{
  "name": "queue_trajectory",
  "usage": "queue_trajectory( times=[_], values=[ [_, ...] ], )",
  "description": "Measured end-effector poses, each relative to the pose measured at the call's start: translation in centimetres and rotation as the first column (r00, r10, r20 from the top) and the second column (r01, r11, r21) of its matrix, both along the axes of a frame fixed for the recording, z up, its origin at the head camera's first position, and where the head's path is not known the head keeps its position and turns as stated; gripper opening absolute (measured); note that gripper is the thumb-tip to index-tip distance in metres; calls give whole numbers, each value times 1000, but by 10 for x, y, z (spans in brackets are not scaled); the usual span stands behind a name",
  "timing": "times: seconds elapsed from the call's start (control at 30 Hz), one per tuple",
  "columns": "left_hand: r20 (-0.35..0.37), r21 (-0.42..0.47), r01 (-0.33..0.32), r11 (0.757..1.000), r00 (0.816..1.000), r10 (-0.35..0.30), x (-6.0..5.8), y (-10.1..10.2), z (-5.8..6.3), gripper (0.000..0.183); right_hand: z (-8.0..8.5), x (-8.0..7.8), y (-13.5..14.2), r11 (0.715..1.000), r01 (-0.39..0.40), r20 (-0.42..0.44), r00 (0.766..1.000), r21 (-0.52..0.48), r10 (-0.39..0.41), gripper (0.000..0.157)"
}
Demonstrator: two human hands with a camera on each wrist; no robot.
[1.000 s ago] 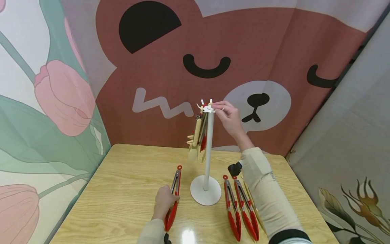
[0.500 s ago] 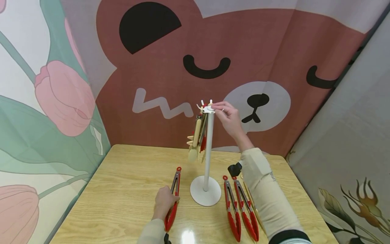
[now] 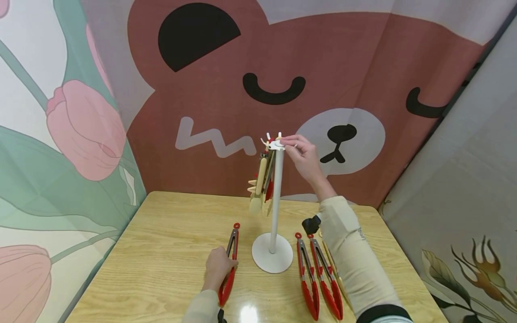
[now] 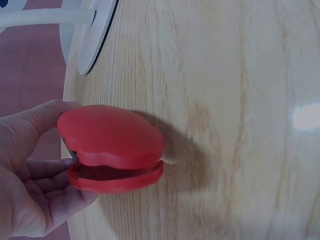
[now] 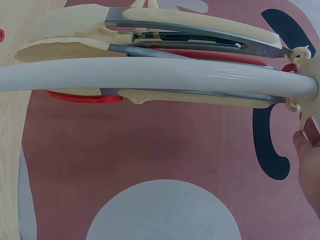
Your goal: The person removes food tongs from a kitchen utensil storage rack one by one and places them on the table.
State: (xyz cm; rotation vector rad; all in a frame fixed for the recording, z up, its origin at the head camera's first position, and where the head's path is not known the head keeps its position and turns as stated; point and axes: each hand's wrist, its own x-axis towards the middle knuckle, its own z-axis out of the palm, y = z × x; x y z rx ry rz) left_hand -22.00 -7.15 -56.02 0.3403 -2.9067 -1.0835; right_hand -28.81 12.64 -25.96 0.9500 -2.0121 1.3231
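1. Firstly, the wooden table [image 3: 161, 251] bears everything, so a low, level grip on it should serve best.
2. The white stand [image 3: 276, 197] is tall and, I judge, tippy. The right hand [image 3: 304, 154] pinches its top between thumb and fingers; a light, straight-down hold should steady it better than a sideways pull.
3. The hung tongs [image 3: 261, 175] crowd one side of the pole, probably weighting it that way, so the stand wants moving gently, if at all.
4. Two spare tongs [image 3: 308, 294] lie right of the base, near the right sleeve [image 3: 350, 240]; that elbow should stay off them.
5. The held tongs [image 4: 112, 132] are left of the base, the left hand [image 3: 218, 265] gripping them with thumb and fingers. Their ends gape slightly, so a firmer squeeze would help.
6. Their small red ring [image 3: 236, 225] points away from the person; it's best left uncovered.
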Motion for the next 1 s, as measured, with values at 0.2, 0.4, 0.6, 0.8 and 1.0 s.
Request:
queue_trajectory(
  times=[0.2, 0.4, 0.6, 0.8, 1.0],
  values=[
    [-5, -4, -2, 1000, 1000, 2, 1, 0, 2, 30, 0, 0, 0, 1000, -6, -6, 1000, -4, 6, 19],
    [-5, -6, -8, 1000, 1000, 8, 3, 1, 1, 32, 0, 1, 1, 1000, -9, 8, 1000, -6, 9, 19],
    [-6, -27, -8, 1000, 1000, 8, 3, 3, 2, 34, 0, 0, 1, 1000, -14, 9, 1000, -11, 14, 19],
    [1, -10, -11, 1000, 1000, 11, 3, 4, 4, 36, -1, 0, 0, 1000, -1, 1, 1000, -11, 1, 19],
    [4, -24, -9, 1000, 1000, 9, 3, 4, 2, 37, -1, 1, 0, 1000, -7, 10, 1000, -11, 7, 19]
  ],
)
